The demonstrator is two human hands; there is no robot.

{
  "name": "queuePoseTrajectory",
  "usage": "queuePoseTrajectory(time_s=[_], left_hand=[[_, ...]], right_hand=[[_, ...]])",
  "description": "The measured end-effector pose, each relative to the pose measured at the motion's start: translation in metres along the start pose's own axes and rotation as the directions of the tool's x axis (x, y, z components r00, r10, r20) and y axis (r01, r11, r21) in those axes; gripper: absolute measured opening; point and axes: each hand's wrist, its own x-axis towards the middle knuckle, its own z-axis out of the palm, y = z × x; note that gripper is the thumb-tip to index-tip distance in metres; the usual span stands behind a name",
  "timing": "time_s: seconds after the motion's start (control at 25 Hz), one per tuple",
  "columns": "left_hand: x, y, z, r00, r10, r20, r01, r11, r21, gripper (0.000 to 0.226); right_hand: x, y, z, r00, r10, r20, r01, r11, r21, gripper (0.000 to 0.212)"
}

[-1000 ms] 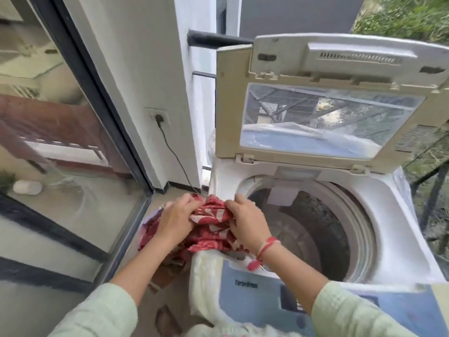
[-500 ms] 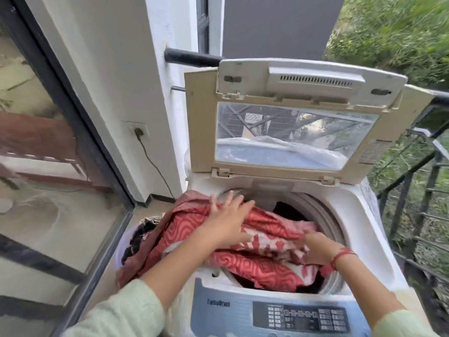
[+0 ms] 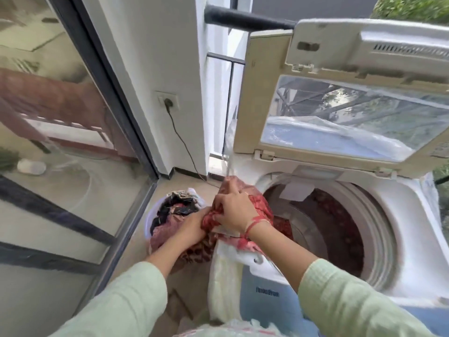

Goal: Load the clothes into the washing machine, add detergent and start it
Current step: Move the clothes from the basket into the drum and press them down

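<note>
You've got both hands close together on one bundle, right at the left lip of the washing machine [image 3: 410,210]. Your right hand [image 3: 234,210] is clamped on top of the red patterned garment [image 3: 261,206], fingers curled into the folds. Your left hand [image 3: 192,224] comes in from its 8 o'clock with the fingers buried in cloth, so I can't tell how tight they're closed.

The hold makes sense to me: one hand low to take the weight, one on top so loose ends don't trail.

The garment hangs between the laundry basket [image 3: 147,226] on the floor at 9 o'clock and the drum [image 3: 379,215] at 3 o'clock. The lid [image 3: 245,93] is propped up at 12, out of your way. There's red fabric [image 3: 323,203] lying in the drum and dark clothes [image 3: 170,210] in the basket, so I'd say loading's about midway. Detergent and start aren't done yet.
</note>
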Motion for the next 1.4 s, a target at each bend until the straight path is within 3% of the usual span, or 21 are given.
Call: queuePoseTrajectory(time_s=[0.08, 0.16, 0.28, 0.32, 0.36, 0.44, 0.48, 0.52, 0.56, 0.6, 0.64, 0.72, 0.8, 0.84, 0.92, 0.96, 1.04, 1.16, 1.24, 1.28, 1.4], left_hand=[[-0.007, -0.003, 0.003, 0.976, -0.003, -0.217, 0.002, 1.000, -0.008, 0.037], [-0.013, 0.010, 0.002, 0.876, 0.004, -0.482, -0.048, 0.996, -0.079, 0.044], [-0.028, 0.107, 0.002, 0.624, 0.354, -0.697, -0.238, 0.935, 0.262, 0.049], [-0.030, 0.148, 0.009, 0.621, 0.444, -0.646, -0.274, 0.895, 0.352, 0.052], [-0.029, 0.186, 0.020, 0.682, 0.493, -0.540, -0.327, 0.866, 0.378, 0.057], [-0.020, 0.231, 0.045, 0.884, 0.426, -0.193, -0.354, 0.879, 0.319, 0.070], [-0.012, 0.238, 0.054, 0.930, 0.364, -0.052, -0.331, 0.890, 0.313, 0.074], [-0.006, 0.233, 0.056, 0.944, 0.331, 0.015, -0.317, 0.889, 0.330, 0.075], [-0.004, 0.219, 0.049, 0.945, 0.326, 0.006, -0.307, 0.883, 0.354, 0.074], [-0.007, 0.197, 0.036, 0.943, 0.328, -0.048, -0.285, 0.877, 0.386, 0.074], [-0.011, 0.164, 0.021, 0.940, 0.323, -0.111, -0.256, 0.881, 0.397, 0.079], [-0.025, 0.090, -0.019, 0.970, 0.201, -0.134, -0.163, 0.954, 0.252, 0.105], [-0.039, 0.008, -0.039, 0.997, -0.006, 0.075, 0.001, 0.998, 0.060, 0.136], [-0.044, -0.019, -0.039, 0.979, -0.080, 0.185, 0.054, 0.989, 0.138, 0.147], [-0.042, -0.051, -0.020, 0.964, -0.137, 0.227, 0.067, 0.954, 0.291, 0.154], [-0.035, -0.055, -0.010, 0.974, -0.132, 0.185, 0.077, 0.957, 0.278, 0.147], [-0.016, -0.050, 0.005, 0.996, -0.075, 0.053, 0.064, 0.981, 0.182, 0.118], [0.000, -0.041, 0.005, 0.999, 0.014, -0.034, -0.014, 1.000, -0.003, 0.086], [-0.004, -0.035, 0.003, 0.964, 0.036, -0.264, -0.067, 0.992, -0.108, 0.051], [-0.012, -0.029, 0.002, 0.903, 0.041, -0.428, -0.101, 0.988, -0.117, 0.044], [-0.040, 0.030, 0.004, 0.694, 0.180, -0.697, -0.237, 0.971, 0.015, 0.051]], right_hand=[[-0.018, 0.003, -0.004, 0.979, -0.130, -0.157, 0.143, 0.987, 0.070, 0.023], [-0.050, 0.021, -0.015, 0.942, -0.192, -0.276, 0.254, 0.944, 0.209, 0.021], [-0.112, 0.084, -0.059, 0.824, -0.036, -0.565, 0.245, 0.923, 0.298, 0.030], [-0.132, 0.112, -0.073, 0.761, 0.007, -0.649, 0.203, 0.947, 0.248, 0.027], [-0.151, 0.139, -0.086, 0.701, 0.055, -0.711, 0.126, 0.972, 0.199, 0.022], [-0.168, 0.186, -0.090, 0.631, 0.135, -0.764, -0.090, 0.991, 0.101, 0.015], [-0.165, 0.206, -0.078, 0.682, 0.177, -0.709, -0.196, 0.979, 0.056, 0.018], [-0.156, 0.222, -0.060, 0.811, 0.231, -0.538, -0.285, 0.958, -0.017, 0.027], [-0.147, 0.227, -0.039, 0.918, 0.317, -0.240, -0.349, 0.931, -0.104, 0.039], [-0.138, 0.227, -0.019, 0.919, 0.393, 0.019, -0.382, 0.903, -0.196, 0.047], [-0.128, 0.217, -0.010, 0.894, 0.422, 0.148, -0.385, 0.895, -0.224, 0.047], [-0.104, 0.175, -0.017, 0.956, 0.290, -0.047, -0.292, 0.956, -0.038, 0.038], [-0.069, 0.115, -0.032, 0.954, 0.068, -0.293, -0.033, 0.992, 0.123, 0.044], [-0.050, 0.082, -0.038, 0.960, -0.038, -0.277, 0.073, 0.990, 0.117, 0.061], [-0.012, 0.025, -0.032, 0.996, -0.085, 0.031, 0.085, 0.996, -0.023, 0.096], [0.006, 0.004, -0.019, 0.975, -0.037, 0.219, 0.071, 0.986, -0.153, 0.100], [0.026, -0.017, 0.007, 0.924, 0.059, 0.378, 0.115, 0.900, -0.421, 0.083], [0.019, -0.027, 0.018, 0.965, -0.044, 0.259, 0.183, 0.820, -0.542, 0.051], [0.002, -0.014, 0.010, 0.972, -0.225, 0.065, 0.234, 0.932, -0.276, 0.032], [-0.012, -0.005, -0.003, 0.954, -0.299, 0.010, 0.299, 0.952, -0.065, 0.024], [-0.065, 0.044, -0.063, 0.915, -0.381, -0.134, 0.402, 0.885, 0.233, 0.032]])
